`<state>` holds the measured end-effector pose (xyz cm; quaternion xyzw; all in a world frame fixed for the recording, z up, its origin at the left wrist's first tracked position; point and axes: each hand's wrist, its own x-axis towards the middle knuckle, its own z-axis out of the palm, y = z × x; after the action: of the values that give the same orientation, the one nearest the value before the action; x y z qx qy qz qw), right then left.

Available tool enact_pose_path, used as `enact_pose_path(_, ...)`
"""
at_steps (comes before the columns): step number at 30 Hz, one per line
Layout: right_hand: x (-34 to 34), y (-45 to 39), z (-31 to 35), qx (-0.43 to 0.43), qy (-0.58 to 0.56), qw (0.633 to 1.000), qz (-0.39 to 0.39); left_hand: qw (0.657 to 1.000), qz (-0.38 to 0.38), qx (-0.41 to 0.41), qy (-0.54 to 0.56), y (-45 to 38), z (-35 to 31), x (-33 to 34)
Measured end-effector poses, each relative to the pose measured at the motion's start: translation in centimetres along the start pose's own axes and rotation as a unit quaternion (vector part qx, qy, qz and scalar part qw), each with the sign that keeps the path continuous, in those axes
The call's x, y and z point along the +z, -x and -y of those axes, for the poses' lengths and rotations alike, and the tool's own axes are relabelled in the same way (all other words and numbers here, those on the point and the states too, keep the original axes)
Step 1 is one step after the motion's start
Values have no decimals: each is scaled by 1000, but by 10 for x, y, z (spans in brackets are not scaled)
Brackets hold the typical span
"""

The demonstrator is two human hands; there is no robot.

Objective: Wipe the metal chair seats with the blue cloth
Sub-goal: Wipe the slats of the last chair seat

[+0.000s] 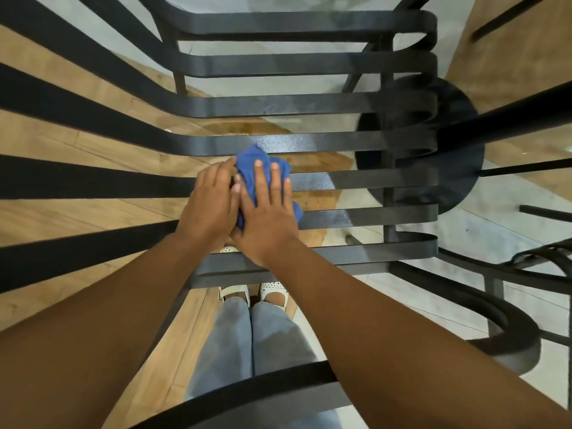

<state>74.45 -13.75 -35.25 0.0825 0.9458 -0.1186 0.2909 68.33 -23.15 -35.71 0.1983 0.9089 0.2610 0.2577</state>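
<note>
Both forearms reached out from the bottom corners and met over the middle of the seat [356, 181], a run of dark metal slats with open gaps between them. Nearest of all, a curved black bar [247, 388] crossed low in the view, over the person's jeans [247, 342], and white shoes [274, 294] showed through the gap beyond it.

The right hand [267, 212] lay flat with its fingers straight and slightly spread, pressing the cloth [249, 164] down onto the slats. The left hand [210, 201] sat just beside it, touching it at the thumb side, its fingers bent over the cloth's left edge; whether it pinched the fabric or only rested there I could not tell. The blue cloth was bunched under the two hands, spilling out past the fingertips onto the next slat forward and poking out a little at the right hand's outer side.

To the right, the slats ended in rounded loops, and that stretch of seat lay bare. To the left, the slats swept away long and wide. Ahead, several more slats lay uncovered. Through the gaps showed wood floor [77, 137] on the left and pale tile [483, 233] on the right. A round black base [458, 168] stood just past the seat's right edge, and another chair [526, 267] crowded in at the lower right.
</note>
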Motion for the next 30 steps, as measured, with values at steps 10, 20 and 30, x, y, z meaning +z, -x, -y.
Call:
enact_pose_path(10,-1,16,-53,36,18,999,-18,997,14,55,-43,-8,-26,29)
enact_pose_path(20,-10,42,-142,203,5,976,-73,984,31,60,-168,-23,-67,64)
enact_pose_path(30,-3,30,-104,185,-60,979,-61,984,57,51,-163,-31,-89,73)
